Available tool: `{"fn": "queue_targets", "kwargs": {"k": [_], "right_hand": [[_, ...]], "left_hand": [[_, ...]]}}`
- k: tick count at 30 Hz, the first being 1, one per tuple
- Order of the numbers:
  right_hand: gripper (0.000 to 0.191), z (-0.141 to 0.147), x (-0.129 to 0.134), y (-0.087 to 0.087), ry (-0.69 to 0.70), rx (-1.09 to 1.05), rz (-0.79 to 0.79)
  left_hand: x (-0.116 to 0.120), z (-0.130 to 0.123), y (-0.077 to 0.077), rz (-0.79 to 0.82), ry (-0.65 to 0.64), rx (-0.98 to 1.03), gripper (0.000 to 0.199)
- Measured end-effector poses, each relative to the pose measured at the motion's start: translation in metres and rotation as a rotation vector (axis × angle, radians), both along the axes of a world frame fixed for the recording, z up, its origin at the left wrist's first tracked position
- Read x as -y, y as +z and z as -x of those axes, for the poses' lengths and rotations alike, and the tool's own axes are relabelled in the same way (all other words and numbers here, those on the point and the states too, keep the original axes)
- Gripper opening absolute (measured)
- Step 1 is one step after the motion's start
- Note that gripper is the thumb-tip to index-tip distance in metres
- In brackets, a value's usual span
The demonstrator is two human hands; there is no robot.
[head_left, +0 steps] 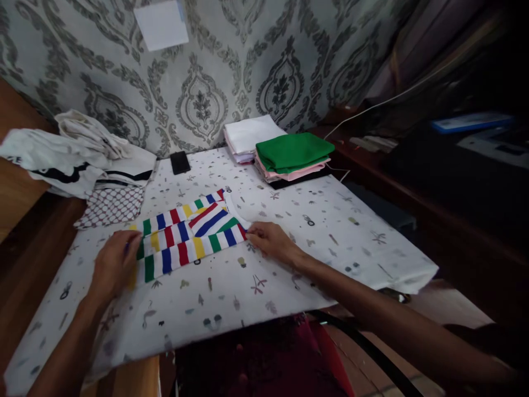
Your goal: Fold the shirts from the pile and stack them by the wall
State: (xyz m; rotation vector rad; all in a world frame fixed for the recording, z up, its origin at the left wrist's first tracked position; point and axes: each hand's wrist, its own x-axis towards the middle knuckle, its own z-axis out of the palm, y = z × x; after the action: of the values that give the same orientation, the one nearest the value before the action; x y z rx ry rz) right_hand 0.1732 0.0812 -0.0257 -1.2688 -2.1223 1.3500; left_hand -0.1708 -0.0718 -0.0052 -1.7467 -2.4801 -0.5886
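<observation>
A shirt (178, 236) with red, blue, green, yellow and white stripes lies folded lengthwise into a narrow strip on the table. Its white neckline (237, 211) is at the right end, and a patch of slanted stripes shows near it. My right hand (268, 239) pinches the near corner of the shirt beside the neckline. At the other end, my left hand (118, 255) has its fingers closed on the shirt's left edge; the fingertips are partly hidden.
A white patterned cloth (231, 292) covers the table. Crumpled white clothes (70, 154) lie at the back left, with a black phone (180, 162) near them. Folded white fabric (250, 135) and a stack topped by green cloth (294, 151) stand at the back. Dark furniture borders the right.
</observation>
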Motion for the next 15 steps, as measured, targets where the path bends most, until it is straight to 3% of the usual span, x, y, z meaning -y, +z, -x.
{"fn": "queue_targets", "kwargs": {"k": [3,5,9,15], "right_hand": [[0.009,0.006,-0.002,0.0,-0.038,0.029,0.043],[0.007,0.008,-0.004,-0.002,-0.048,0.034,0.049],[0.007,0.008,-0.003,-0.004,-0.06,0.024,0.006],[0.005,0.011,-0.004,-0.005,-0.08,0.036,0.001]], "left_hand": [[-0.007,-0.038,0.003,0.038,-0.23,0.118,0.035],[-0.014,-0.057,-0.002,0.071,-0.294,0.145,0.034],[-0.03,-0.076,-0.009,0.136,-0.262,0.112,0.032],[-0.053,-0.084,-0.009,0.242,-0.252,0.134,0.024]]}}
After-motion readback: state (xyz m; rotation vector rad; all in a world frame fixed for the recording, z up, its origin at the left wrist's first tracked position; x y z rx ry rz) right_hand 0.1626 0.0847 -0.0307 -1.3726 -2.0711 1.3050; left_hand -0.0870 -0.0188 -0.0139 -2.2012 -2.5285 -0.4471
